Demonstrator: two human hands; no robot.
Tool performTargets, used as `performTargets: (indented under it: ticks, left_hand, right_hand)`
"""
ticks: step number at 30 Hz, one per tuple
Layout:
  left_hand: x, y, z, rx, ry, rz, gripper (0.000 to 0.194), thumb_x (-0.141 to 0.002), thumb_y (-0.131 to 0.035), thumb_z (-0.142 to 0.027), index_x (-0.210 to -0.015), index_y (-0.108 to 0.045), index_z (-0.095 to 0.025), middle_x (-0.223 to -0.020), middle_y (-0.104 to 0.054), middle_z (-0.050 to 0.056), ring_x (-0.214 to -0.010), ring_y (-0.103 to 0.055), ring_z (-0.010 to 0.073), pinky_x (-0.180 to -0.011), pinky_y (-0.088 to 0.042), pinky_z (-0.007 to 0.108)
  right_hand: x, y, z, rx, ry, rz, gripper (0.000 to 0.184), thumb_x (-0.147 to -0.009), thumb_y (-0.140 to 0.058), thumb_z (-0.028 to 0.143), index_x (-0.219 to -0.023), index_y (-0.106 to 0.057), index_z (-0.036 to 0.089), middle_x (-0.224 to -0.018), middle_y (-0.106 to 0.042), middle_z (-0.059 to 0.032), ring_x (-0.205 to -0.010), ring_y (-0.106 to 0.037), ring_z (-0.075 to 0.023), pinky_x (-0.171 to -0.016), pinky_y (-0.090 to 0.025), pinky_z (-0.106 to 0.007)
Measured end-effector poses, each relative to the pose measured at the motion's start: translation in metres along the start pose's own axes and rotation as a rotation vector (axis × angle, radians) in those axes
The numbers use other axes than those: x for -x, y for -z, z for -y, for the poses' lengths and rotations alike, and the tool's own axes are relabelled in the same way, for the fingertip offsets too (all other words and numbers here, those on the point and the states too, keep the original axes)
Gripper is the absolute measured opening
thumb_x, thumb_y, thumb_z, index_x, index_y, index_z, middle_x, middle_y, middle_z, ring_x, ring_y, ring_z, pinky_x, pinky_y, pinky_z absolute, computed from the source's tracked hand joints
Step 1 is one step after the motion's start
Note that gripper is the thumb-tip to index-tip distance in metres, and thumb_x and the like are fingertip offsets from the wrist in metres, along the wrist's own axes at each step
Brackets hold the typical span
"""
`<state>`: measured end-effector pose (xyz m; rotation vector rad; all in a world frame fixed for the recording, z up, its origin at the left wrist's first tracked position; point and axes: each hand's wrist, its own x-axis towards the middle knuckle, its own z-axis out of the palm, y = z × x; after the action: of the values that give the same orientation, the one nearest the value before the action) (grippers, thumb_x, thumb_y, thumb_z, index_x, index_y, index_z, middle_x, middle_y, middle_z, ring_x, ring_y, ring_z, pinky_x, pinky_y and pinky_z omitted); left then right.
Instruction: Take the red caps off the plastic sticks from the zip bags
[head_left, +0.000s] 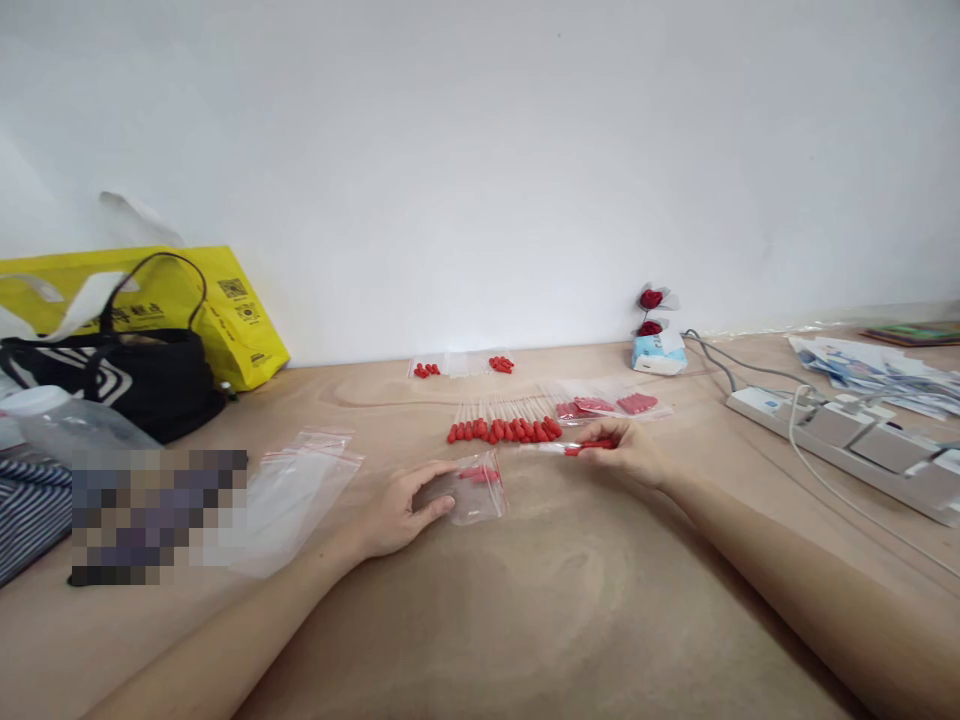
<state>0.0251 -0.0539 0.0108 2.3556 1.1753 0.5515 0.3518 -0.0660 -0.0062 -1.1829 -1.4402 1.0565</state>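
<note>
My left hand (pixel 411 508) pinches the left side of a small clear zip bag (pixel 478 507), and some red pieces show inside it. Between the fingertips of my right hand (pixel 626 450) are a few red-tipped sticks (pixel 576 450), their pale ends pointing left toward the bag. How many I hold there is too small to tell. Just beyond both hands lies a row of red-tipped sticks (pixel 504 431), red ends facing me. Behind my right hand are filled clear bags (pixel 611 402) with red tips inside.
More bags with red tips (pixel 501 366) lie by the wall. On the left are flat clear bags (pixel 296 500), a black bag (pixel 150 385) and a yellow bag (pixel 244 325). A tissue pack (pixel 658 354) stands behind, and a power strip (pixel 847 440) with cables sits right.
</note>
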Motion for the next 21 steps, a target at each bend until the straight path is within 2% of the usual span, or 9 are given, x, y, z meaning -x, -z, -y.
performTargets:
  ticks: [2,4,6,9,11,13,17,21]
  left_hand:
    - [-0.004,0.004,-0.008,0.107,0.047,-0.079,0.04,-0.075,-0.051,-0.043,-0.107,-0.057,-0.021,-0.116,-0.057,0.005,-0.108,-0.051,0.0219,-0.093,-0.038,0.033]
    - [-0.011,0.005,-0.018,0.246,0.119,-0.162,0.036,-0.073,-0.054,-0.043,-0.099,-0.062,-0.019,-0.109,-0.061,0.005,-0.104,-0.053,0.0224,-0.092,-0.04,0.033]
    - [-0.021,0.001,-0.03,0.45,0.221,-0.158,0.034,-0.071,-0.058,-0.042,-0.095,-0.063,-0.018,-0.103,-0.064,0.006,-0.097,-0.057,0.0221,-0.088,-0.042,0.033]
    - [-0.036,-0.012,-0.045,0.91,0.361,-0.083,0.028,-0.073,-0.061,-0.034,-0.094,-0.061,-0.015,-0.098,-0.065,0.008,-0.09,-0.061,0.0192,-0.084,-0.045,0.032]
    - [-0.044,-0.019,-0.052,1.182,0.421,-0.114,0.014,-0.076,-0.058,-0.026,-0.084,-0.061,-0.015,-0.092,-0.066,0.007,-0.086,-0.062,0.0164,-0.082,-0.047,0.029]
    - [-0.051,-0.022,-0.053,1.321,0.477,-0.184,0.007,-0.078,-0.055,-0.02,-0.075,-0.059,-0.015,-0.083,-0.067,0.005,-0.08,-0.062,0.0134,-0.077,-0.049,0.025]
    - [-0.063,-0.01,-0.039,1.187,0.56,-0.23,0.012,-0.079,-0.05,-0.012,-0.069,-0.057,-0.014,-0.074,-0.066,0.003,-0.071,-0.062,0.01,-0.072,-0.049,0.02]
    - [-0.083,0.013,-0.008,0.998,0.641,-0.19,0.013,-0.074,-0.055,-0.012,-0.061,-0.057,-0.012,-0.061,-0.063,0.003,-0.062,-0.061,0.0106,-0.064,-0.048,0.02]
  right_hand:
    - [-0.003,-0.002,0.004,-0.138,-0.036,-0.106,0.024,-0.05,-0.074,0.029,-0.067,-0.064,0.016,-0.056,-0.059,0.0024,-0.049,-0.047,-0.0066,-0.048,-0.036,-0.02]
    - [-0.007,-0.016,0.011,-0.269,-0.076,-0.159,0.025,-0.048,-0.075,0.029,-0.066,-0.063,0.016,-0.054,-0.057,0.0032,-0.046,-0.043,-0.0053,-0.047,-0.033,-0.02]
    - [-0.011,-0.04,0.02,-0.327,-0.137,-0.17,0.028,-0.047,-0.077,0.03,-0.067,-0.064,0.016,-0.056,-0.058,0.0022,-0.047,-0.043,-0.0053,-0.047,-0.032,-0.02]
    - [-0.017,-0.082,0.032,-0.39,-0.162,-0.169,0.027,-0.048,-0.076,0.032,-0.064,-0.063,0.015,-0.057,-0.06,0.0013,-0.049,-0.046,-0.0062,-0.049,-0.034,-0.021]
    - [-0.021,-0.107,0.037,-0.422,-0.153,-0.14,0.028,-0.047,-0.076,0.032,-0.063,-0.063,0.014,-0.053,-0.058,0.0023,-0.046,-0.044,-0.0053,-0.048,-0.034,-0.021]
    - [-0.026,-0.124,0.037,-0.469,-0.121,-0.125,0.03,-0.045,-0.077,0.032,-0.062,-0.062,0.014,-0.054,-0.059,0.002,-0.048,-0.047,-0.0064,-0.051,-0.037,-0.022]
    - [-0.032,-0.136,0.027,-0.461,-0.031,-0.094,0.031,-0.051,-0.073,0.038,-0.068,-0.061,0.014,-0.063,-0.063,-0.0012,-0.056,-0.054,-0.0106,-0.056,-0.042,-0.026]
    - [-0.025,-0.118,0.013,-0.2,0.058,-0.163,0.025,-0.062,-0.064,0.039,-0.067,-0.06,0.015,-0.064,-0.061,-0.0013,-0.058,-0.053,-0.0111,-0.056,-0.041,-0.024]
